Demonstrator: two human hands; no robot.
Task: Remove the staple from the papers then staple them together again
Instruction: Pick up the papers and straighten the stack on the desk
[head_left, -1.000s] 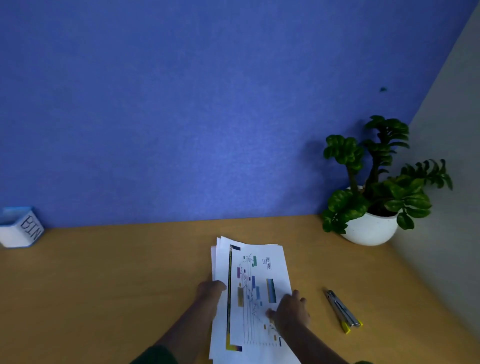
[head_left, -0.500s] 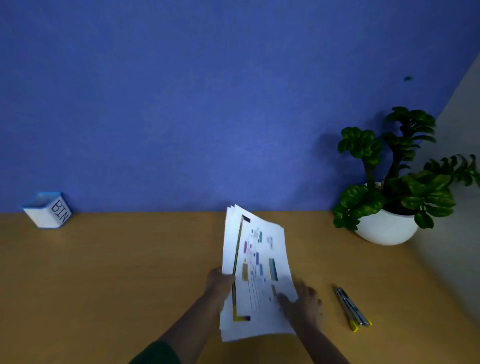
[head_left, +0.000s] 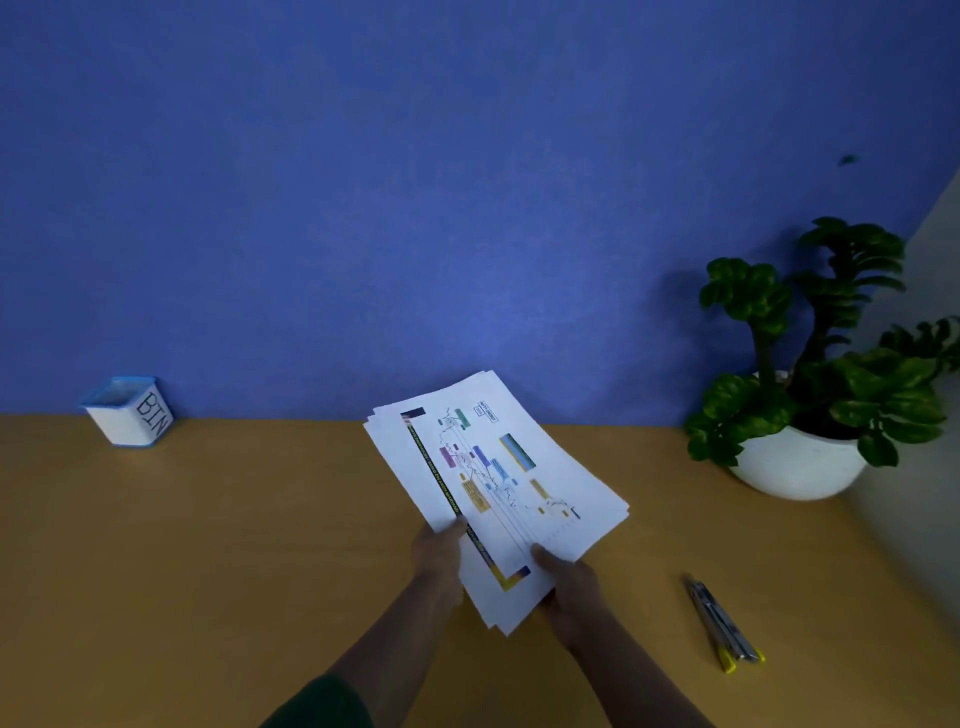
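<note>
A stack of white papers (head_left: 550, 467) with a coloured chart on the top sheet is held up off the wooden desk (head_left: 208, 545), tilted with its far end pointing up and left. My left hand (head_left: 436, 553) grips the stack's left edge, thumb on top. My right hand (head_left: 566, 577) holds the near right edge, thumb pressed on the top sheet. A grey stapler with yellow tips (head_left: 724, 626) lies flat on the desk to the right of my right hand, untouched. No staple can be made out in the papers.
A white and blue box labelled BIN (head_left: 130, 410) stands at the back left against the blue wall. A green plant in a white pot (head_left: 800, 462) sits at the back right by a grey side wall.
Both hands lifted the papers off the desk and turned the stack so its far end swings left and the sheets fan slightly. The stapler stayed put.
</note>
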